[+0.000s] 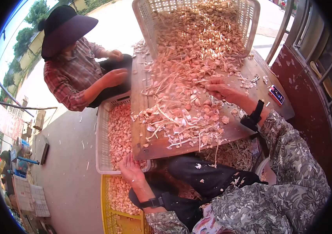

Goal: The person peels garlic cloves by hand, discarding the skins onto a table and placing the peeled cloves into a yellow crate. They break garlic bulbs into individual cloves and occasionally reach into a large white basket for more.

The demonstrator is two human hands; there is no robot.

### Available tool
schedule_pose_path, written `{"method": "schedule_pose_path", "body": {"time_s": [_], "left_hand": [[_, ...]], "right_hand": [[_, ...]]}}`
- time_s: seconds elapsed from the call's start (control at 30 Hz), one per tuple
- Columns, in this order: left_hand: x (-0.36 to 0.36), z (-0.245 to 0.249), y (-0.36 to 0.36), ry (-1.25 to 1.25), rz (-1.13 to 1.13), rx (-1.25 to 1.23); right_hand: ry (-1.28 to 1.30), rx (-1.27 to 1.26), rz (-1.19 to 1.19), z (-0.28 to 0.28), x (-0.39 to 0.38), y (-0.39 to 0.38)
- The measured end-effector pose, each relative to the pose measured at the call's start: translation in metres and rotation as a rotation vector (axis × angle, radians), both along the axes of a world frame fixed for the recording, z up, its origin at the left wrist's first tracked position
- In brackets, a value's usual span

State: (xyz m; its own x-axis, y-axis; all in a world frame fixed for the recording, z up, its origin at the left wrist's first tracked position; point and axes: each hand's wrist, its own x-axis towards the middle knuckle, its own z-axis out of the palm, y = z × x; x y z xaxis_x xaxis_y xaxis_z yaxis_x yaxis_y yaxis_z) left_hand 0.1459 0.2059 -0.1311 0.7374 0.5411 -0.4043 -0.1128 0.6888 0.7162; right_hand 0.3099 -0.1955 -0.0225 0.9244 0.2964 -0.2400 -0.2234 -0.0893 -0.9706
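My left hand (132, 170) is at the table's near left corner, palm up with its fingers stretched out, over the near end of a white crate (100, 156) of garlic cloves (120, 130). A small pale speck shows on its palm or wrist. My right hand (219, 89) is over the right side of a heap of garlic (189, 89), mixed with dry stems and papery skins. Its fingers are curled together; what lies between them, if anything, I cannot make out.
A large white basket (139, 23) lies tipped at the table's (139, 134) far end, spilling garlic. A small blue-and-red box (276, 95) lies at right. A yellow crate (105, 202) of cloves stands below left. A co-worker (70, 74) in a visor sits across at left.
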Motion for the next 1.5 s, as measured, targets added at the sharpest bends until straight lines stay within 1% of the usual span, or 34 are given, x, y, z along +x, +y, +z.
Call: {"method": "schedule_pose_path", "body": {"time_s": [0.03, 0.1, 0.13, 0.2, 0.23, 0.3, 0.33, 0.37, 0.43, 0.57, 0.7, 0.77, 0.8, 0.83, 0.9, 0.93, 0.97, 1.03, 1.07, 1.1, 1.17, 1.23, 1.3, 1.33, 1.37, 1.43, 1.5], "left_hand": [[0.000, 0.001, 0.000, 0.015, 0.002, 0.008], [0.001, 0.000, -0.001, 0.018, 0.008, 0.000], [0.001, -0.001, -0.001, 0.020, 0.017, -0.010], [0.001, -0.001, 0.000, 0.032, 0.014, -0.006], [0.001, 0.000, 0.001, 0.043, 0.009, -0.006], [0.000, 0.001, 0.000, 0.027, 0.007, -0.007], [-0.001, 0.002, 0.000, 0.008, 0.002, -0.010], [-0.001, 0.003, 0.000, 0.010, 0.008, -0.010], [-0.002, 0.006, -0.001, -0.007, -0.005, 0.006], [-0.004, 0.006, 0.001, -0.011, 0.009, -0.005], [-0.005, 0.005, 0.003, -0.025, 0.022, -0.022], [-0.005, 0.004, 0.005, -0.038, 0.030, -0.031], [-0.006, 0.004, 0.005, -0.044, 0.037, -0.039], [-0.007, 0.005, 0.006, -0.050, 0.042, -0.045], [-0.009, 0.013, 0.007, -0.033, 0.035, 0.009], [-0.010, 0.019, 0.005, -0.011, 0.031, 0.062], [-0.014, 0.024, 0.003, -0.018, 0.023, 0.067], [-0.025, 0.040, -0.006, -0.098, 0.091, 0.366], [-0.034, 0.049, -0.018, -0.254, 0.101, 0.419], [-0.043, 0.062, -0.031, -0.251, 0.106, 0.435], [-0.060, 0.087, -0.058, -0.360, -0.183, 0.488], [-0.072, 0.113, -0.100, -0.370, -0.288, 0.547], [-0.084, 0.127, -0.130, -0.401, -0.371, 0.543], [-0.090, 0.132, -0.142, -0.388, -0.369, 0.529], [-0.095, 0.134, -0.151, -0.381, -0.360, 0.516], [-0.104, 0.116, -0.155, -0.312, -0.312, 0.573], [-0.118, 0.111, -0.154, -0.235, -0.318, 0.628]], "right_hand": [[0.001, 0.002, -0.002, -0.004, 0.005, 0.004], [-0.502, -0.405, 0.094, -0.009, 0.015, 0.019], [-0.501, -0.403, 0.094, -0.009, 0.018, 0.026], [-0.888, -0.686, 0.166, -0.007, 0.022, 0.043], [-0.887, -0.682, 0.169, -0.005, 0.022, 0.050], [-0.890, -1.045, 0.368, 0.003, 0.022, 0.061], [-0.744, -1.090, 0.441, 0.008, 0.026, 0.066], [-0.745, -1.087, 0.447, 0.010, 0.028, 0.069], [-0.732, -1.212, 0.572, 0.013, 0.030, 0.073], [-0.715, -1.257, 0.660, 0.017, 0.029, 0.077], [-0.708, -1.262, 0.667, 0.017, 0.026, 0.059], [-0.668, -0.935, 0.424, 0.002, 0.026, 0.038], [-0.374, -0.732, 0.258, 0.005, 0.016, 0.037], [-0.377, -0.729, 0.255, 0.000, 0.014, 0.031], [-0.178, -0.247, 0.126, -0.002, 0.007, 0.020], [-0.085, -0.096, 0.074, -0.001, -0.003, 0.020], [-0.091, -0.091, 0.066, -0.001, -0.015, 0.020], [-0.036, 0.140, 0.051, 0.012, -0.042, 0.033], [-0.054, 0.179, 0.046, 0.014, -0.055, 0.040], [-0.067, 0.224, 0.046, 0.015, -0.069, 0.049], [-0.122, 0.242, 0.045, 0.033, -0.104, 0.073], [-0.250, 0.127, 0.059, 0.033, -0.132, 0.094], [-0.256, 0.280, 0.120, 0.034, -0.162, 0.115], [-0.238, 0.285, 0.118, 0.031, -0.175, 0.125], [-0.300, 0.232, 0.110, 0.032, -0.187, 0.129], [-0.245, 0.357, 0.079, 0.022, -0.208, 0.139], [-0.267, 0.331, 0.109, 0.011, -0.222, 0.140]]}}
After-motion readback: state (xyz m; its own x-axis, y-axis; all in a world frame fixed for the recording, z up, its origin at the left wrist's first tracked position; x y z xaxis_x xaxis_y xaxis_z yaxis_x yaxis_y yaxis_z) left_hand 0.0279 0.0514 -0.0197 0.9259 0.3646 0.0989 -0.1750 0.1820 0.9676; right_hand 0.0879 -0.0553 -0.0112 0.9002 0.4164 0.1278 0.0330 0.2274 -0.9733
